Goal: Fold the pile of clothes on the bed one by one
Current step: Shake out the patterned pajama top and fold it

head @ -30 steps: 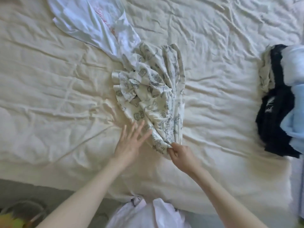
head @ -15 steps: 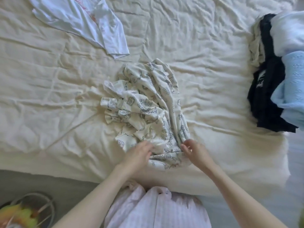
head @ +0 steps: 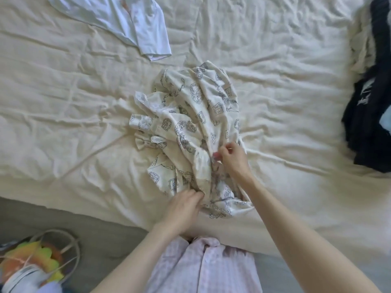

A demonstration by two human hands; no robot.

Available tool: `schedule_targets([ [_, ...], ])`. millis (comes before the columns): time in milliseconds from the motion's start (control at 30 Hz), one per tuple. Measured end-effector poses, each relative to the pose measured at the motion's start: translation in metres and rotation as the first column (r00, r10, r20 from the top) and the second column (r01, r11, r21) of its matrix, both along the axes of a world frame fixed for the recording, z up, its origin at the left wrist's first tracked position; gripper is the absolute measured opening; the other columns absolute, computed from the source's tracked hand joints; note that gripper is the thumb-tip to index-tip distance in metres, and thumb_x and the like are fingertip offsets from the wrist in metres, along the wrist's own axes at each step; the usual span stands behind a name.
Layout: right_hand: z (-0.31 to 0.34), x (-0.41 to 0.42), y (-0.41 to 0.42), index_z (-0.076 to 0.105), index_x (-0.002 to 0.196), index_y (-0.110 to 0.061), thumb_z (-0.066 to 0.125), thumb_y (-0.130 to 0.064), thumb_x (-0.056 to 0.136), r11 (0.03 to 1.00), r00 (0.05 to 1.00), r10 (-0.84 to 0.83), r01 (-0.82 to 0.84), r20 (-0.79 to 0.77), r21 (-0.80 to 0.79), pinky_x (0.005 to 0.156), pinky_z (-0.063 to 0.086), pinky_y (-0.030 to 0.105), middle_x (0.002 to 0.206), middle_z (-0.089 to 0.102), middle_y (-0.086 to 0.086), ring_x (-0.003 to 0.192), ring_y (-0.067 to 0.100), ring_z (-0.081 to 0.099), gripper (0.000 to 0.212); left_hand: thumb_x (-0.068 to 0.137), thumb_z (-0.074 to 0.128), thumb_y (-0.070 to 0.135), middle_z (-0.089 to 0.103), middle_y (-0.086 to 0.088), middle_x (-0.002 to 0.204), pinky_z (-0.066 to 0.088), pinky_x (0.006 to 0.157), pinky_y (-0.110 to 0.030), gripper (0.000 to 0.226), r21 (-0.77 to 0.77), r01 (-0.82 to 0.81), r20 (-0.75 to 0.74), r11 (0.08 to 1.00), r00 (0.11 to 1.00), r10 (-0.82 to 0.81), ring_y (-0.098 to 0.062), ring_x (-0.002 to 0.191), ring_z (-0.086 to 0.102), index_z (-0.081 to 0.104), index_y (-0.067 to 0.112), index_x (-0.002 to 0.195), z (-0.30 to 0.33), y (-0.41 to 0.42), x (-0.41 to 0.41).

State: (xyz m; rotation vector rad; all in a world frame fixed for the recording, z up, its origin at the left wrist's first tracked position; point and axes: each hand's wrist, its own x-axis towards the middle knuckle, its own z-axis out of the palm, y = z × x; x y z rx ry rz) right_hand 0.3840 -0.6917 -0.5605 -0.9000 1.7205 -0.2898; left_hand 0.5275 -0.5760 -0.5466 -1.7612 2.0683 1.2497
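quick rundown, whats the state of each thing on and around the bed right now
printed garment: bunched, unfolded, mid-bed
left hand: grips the garment's near edge
right hand: pinches a fold of the garment
white shirt: spread flat, top left, untouched
dark clothes pile: heaped at the right edge
bed sheet: wrinkled
wire basket: on the floor, holds colourful items

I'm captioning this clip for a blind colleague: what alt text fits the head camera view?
Both hands grip a crumpled cream printed garment on a wrinkled cream bed sheet: the left hand at its near edge, the right hand pinching a fold. A white T-shirt lies at the far left, a dark clothes pile at the right.
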Motion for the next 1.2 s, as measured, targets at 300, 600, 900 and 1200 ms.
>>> schedule_targets([
  [300, -0.005, -0.008, 0.015, 0.031, 0.145, -0.02, 0.06, -0.047, 0.086, 0.899, 0.877, 0.347, -0.412, -0.333, -0.148, 0.102, 0.036, 0.04, 0.135, 0.042, -0.001, 0.125, 0.02, 0.039, 0.07, 0.088, 0.045, 0.017, 0.067, 0.0, 0.107, 0.047, 0.086, -0.031, 0.028, 0.181, -0.135, -0.067, 0.974, 0.986, 0.149, -0.022, 0.1, 0.059, 0.072, 0.02, 0.096, 0.025, -0.036, 0.003],
  [600, -0.012, 0.0, -0.047, 0.049, 0.066, -0.019, 0.051, -0.014, 0.091, 0.991, 0.997, 0.039, -0.047, -0.063, -0.128, 0.046, 0.029, 0.019, 0.062, 0.046, -0.005, 0.055, 0.008, 0.039, 0.026, 0.095, 0.046, 0.013, 0.045, -0.005, 0.138, 0.026, 0.103, -0.023, 0.039, -0.272, -0.393, -0.122, 0.878, 0.92, 0.374, -0.019, 0.131, 0.038, 0.048, 0.014, 0.134, 0.036, -0.129, 0.046],
  [900, 0.016, 0.008, 0.057, 0.066, 0.095, -0.003, 0.055, 0.006, 0.081, 0.357, 0.539, 0.769, -0.808, -0.344, -0.468, 0.063, 0.049, 0.043, 0.097, 0.06, 0.017, 0.081, 0.033, 0.055, 0.019, 0.093, 0.047, 0.043, 0.012, 0.002, 0.157, 0.0, 0.117, -0.054, 0.065, -0.212, 0.276, 0.214, 0.937, 0.949, -0.231, -0.025, 0.146, -0.001, 0.012, 0.041, 0.147, 0.019, -0.15, 0.033],
  [1200, 0.017, 0.0, 0.044, 0.063, 0.119, -0.02, 0.046, -0.032, 0.097, 0.55, 0.595, 0.791, -0.793, -0.139, -0.263, 0.087, 0.045, 0.036, 0.115, 0.065, 0.002, 0.105, 0.022, 0.057, 0.03, 0.088, 0.058, 0.002, 0.064, -0.013, 0.097, 0.033, 0.072, -0.025, 0.009, -0.197, -0.558, 0.077, 0.806, 0.811, 0.58, -0.031, 0.096, 0.056, 0.066, 0.003, 0.092, 0.008, -0.049, 0.1],
])
